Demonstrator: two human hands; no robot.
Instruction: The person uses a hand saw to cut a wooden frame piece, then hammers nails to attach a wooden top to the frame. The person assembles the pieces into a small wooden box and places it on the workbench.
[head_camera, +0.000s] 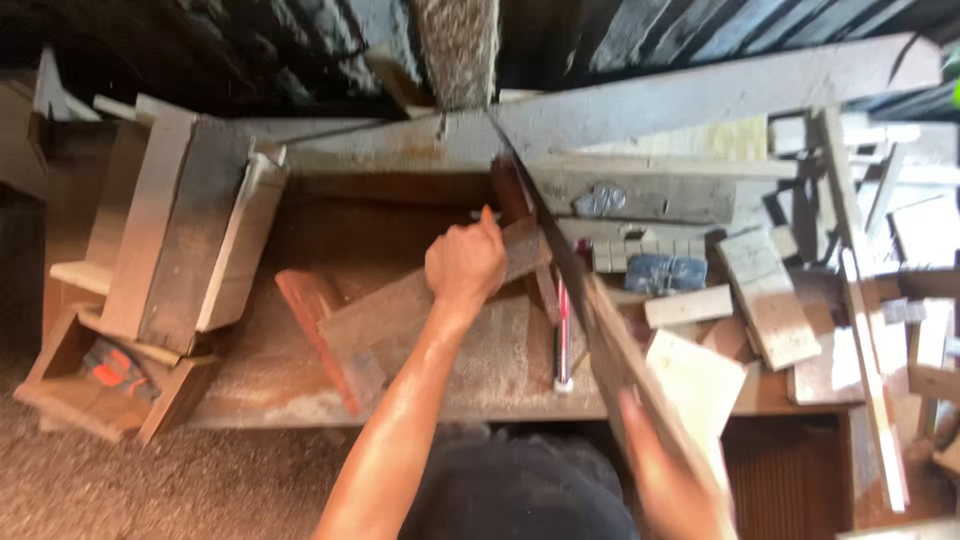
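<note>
My left hand (465, 262) presses down on a wooden plank (400, 305) that lies slantwise across the workbench (300, 400). A small orange tip shows at its fingers; what it belongs to is unclear. My right hand (668, 482), blurred at the bottom right, grips the handle end of a long handsaw (560, 255). The saw's dark blade runs up and left, crossing the plank's right end just beside my left hand. A reddish wooden piece (318, 330) lies under the plank on the left.
A red and white pen (562, 345) lies on the sawdust near the blade. Scrap boards and offcuts (765, 300) crowd the right side. A wooden box (175, 230) stands at the left, above a crate holding an orange tool (110, 368). A long plank (720, 90) spans the back.
</note>
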